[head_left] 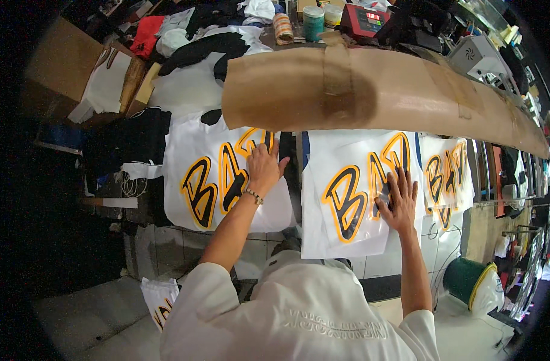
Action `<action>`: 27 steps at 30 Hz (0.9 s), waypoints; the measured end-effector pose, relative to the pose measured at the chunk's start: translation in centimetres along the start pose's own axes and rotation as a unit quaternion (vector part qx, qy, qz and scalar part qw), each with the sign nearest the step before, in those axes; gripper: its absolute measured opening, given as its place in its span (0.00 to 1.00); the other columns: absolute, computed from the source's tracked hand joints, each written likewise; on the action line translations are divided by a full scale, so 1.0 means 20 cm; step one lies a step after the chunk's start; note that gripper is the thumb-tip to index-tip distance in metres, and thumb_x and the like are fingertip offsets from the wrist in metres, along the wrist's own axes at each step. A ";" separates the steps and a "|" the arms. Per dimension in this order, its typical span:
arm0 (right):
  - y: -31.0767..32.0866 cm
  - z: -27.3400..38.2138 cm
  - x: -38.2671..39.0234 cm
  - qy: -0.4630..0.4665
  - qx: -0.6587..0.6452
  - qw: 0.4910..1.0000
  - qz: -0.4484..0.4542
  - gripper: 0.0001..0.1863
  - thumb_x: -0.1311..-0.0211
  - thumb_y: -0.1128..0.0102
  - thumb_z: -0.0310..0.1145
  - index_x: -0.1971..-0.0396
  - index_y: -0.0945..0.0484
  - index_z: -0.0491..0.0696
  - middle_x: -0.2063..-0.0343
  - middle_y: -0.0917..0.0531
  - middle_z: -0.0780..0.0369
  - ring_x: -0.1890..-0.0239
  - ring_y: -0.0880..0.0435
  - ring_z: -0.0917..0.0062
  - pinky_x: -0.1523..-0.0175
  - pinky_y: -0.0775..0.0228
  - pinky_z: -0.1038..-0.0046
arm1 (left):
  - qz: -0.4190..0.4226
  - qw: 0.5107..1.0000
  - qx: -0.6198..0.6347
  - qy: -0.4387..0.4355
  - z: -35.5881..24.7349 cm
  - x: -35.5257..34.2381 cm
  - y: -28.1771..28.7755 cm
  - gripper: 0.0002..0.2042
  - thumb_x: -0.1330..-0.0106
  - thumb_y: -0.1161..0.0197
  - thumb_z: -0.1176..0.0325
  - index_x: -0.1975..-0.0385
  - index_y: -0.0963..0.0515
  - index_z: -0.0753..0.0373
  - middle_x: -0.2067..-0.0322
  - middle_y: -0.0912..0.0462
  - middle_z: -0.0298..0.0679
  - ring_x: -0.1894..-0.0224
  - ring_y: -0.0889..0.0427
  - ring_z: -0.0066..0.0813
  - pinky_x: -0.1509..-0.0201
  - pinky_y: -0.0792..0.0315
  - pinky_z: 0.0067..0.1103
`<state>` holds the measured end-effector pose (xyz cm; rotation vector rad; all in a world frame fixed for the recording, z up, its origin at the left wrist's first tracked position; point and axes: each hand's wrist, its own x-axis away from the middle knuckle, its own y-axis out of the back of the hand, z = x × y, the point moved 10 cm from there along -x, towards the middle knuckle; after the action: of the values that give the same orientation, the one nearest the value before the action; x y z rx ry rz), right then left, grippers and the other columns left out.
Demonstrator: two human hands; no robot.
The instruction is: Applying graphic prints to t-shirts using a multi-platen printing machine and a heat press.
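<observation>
My left hand [264, 167] lies flat, fingers spread, on a white garment [190, 150] printed with large black letters edged in orange. A bead bracelet sits on that wrist. My right hand [399, 198] presses flat on a second white garment [323, 156] with the same lettering, under a clear transfer sheet. Both garments hang out from under a long brown cardboard sheet [383, 90] that covers their upper parts. Neither hand grips anything.
A third lettered sheet [446, 174] lies to the right. Piled clothes [184, 48], a cardboard box [64, 60], tape rolls [282, 27] and a red machine [365, 21] crowd the back. A green bucket [464, 278] stands on the floor lower right; another printed sheet [160, 298] lies lower left.
</observation>
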<state>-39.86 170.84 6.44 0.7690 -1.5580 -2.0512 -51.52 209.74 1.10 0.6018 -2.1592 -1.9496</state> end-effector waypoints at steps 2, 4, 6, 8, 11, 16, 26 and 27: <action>-0.01 0.00 0.00 0.000 0.012 1.000 0.000 0.46 0.33 0.43 0.67 0.23 0.35 0.54 0.21 0.42 0.51 0.18 0.51 0.50 0.18 0.68 0.43 | 0.017 1.000 -0.003 0.007 0.01 -0.01 -0.02 0.33 0.28 0.40 0.44 0.30 0.28 0.61 0.54 0.23 0.54 0.50 0.22 0.53 0.51 0.27 0.45; -0.01 -0.01 0.00 -0.001 0.011 1.000 0.000 0.46 0.33 0.43 0.67 0.23 0.35 0.54 0.21 0.42 0.51 0.18 0.50 0.50 0.19 0.68 0.43 | 0.020 1.000 -0.009 0.009 0.00 -0.01 -0.02 0.33 0.28 0.41 0.44 0.30 0.28 0.60 0.53 0.23 0.54 0.49 0.23 0.52 0.51 0.27 0.44; -0.02 -0.02 0.00 -0.002 0.011 1.000 0.000 0.46 0.33 0.43 0.67 0.23 0.36 0.54 0.21 0.42 0.51 0.18 0.50 0.50 0.19 0.68 0.42 | 0.024 1.000 -0.013 0.011 0.00 -0.01 -0.02 0.33 0.28 0.41 0.43 0.29 0.28 0.59 0.53 0.23 0.53 0.49 0.23 0.52 0.51 0.27 0.44; -0.02 -0.01 0.00 0.000 0.001 1.000 0.000 0.46 0.33 0.43 0.67 0.23 0.36 0.55 0.21 0.42 0.51 0.18 0.50 0.50 0.19 0.68 0.42 | 0.032 0.999 -0.025 0.023 0.01 -0.01 -0.03 0.33 0.28 0.41 0.44 0.29 0.28 0.57 0.53 0.23 0.52 0.48 0.23 0.51 0.51 0.27 0.44; -0.01 -0.01 0.00 -0.001 -0.004 1.000 -0.002 0.45 0.33 0.43 0.66 0.23 0.36 0.55 0.21 0.42 0.51 0.19 0.50 0.49 0.19 0.68 0.42 | 0.034 0.999 -0.029 0.016 0.01 -0.01 -0.03 0.32 0.28 0.40 0.44 0.29 0.28 0.56 0.53 0.23 0.50 0.48 0.24 0.50 0.51 0.28 0.43; -0.01 0.00 0.00 -0.002 -0.001 1.000 0.001 0.45 0.34 0.43 0.66 0.23 0.36 0.55 0.21 0.42 0.51 0.19 0.50 0.49 0.19 0.68 0.42 | 0.013 0.999 -0.029 0.016 -0.01 0.01 -0.01 0.31 0.28 0.40 0.44 0.29 0.27 0.53 0.54 0.23 0.49 0.48 0.24 0.48 0.51 0.29 0.43; 0.00 -0.01 0.00 0.002 -0.008 1.000 0.000 0.46 0.34 0.44 0.67 0.23 0.35 0.54 0.20 0.43 0.52 0.18 0.51 0.50 0.19 0.68 0.41 | 0.000 0.997 -0.068 0.027 -0.01 0.01 -0.07 0.34 0.29 0.41 0.41 0.27 0.29 0.51 0.52 0.24 0.49 0.49 0.25 0.49 0.50 0.30 0.43; 0.00 -0.02 0.00 -0.001 -0.005 1.000 -0.001 0.46 0.34 0.44 0.67 0.23 0.35 0.54 0.20 0.43 0.52 0.18 0.51 0.50 0.19 0.68 0.41 | -0.001 0.998 -0.065 0.024 -0.01 0.01 -0.08 0.34 0.29 0.41 0.41 0.27 0.29 0.51 0.52 0.24 0.49 0.49 0.25 0.49 0.50 0.30 0.43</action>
<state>-39.61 170.63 6.46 0.7661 -1.5477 -2.0598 -51.33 209.35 -0.53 0.6215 -1.9859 -2.0353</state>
